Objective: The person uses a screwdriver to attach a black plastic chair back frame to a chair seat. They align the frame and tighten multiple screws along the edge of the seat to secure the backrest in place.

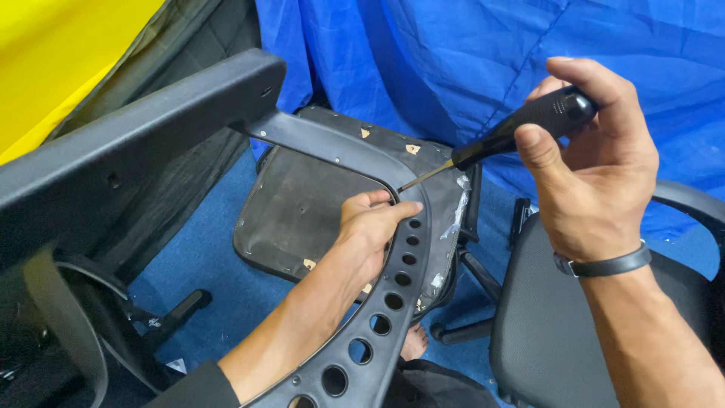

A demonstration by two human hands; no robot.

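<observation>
Your right hand (596,162), upper right of the frame, is closed around the black handle of a screwdriver (513,136). Its long axis slopes down and to the left, the thin metal tip pointing at the curved inner edge of the black perforated chair armrest (400,279) near frame centre. Your left hand (370,227) is clamped on that armrest, fingers curled over its rim, just below and left of the tip; it is the nearer hand to the contact point. Behind lies an upturned seat base (302,211) on the blue floor, with a grey chair seat (551,325) at lower right.
</observation>
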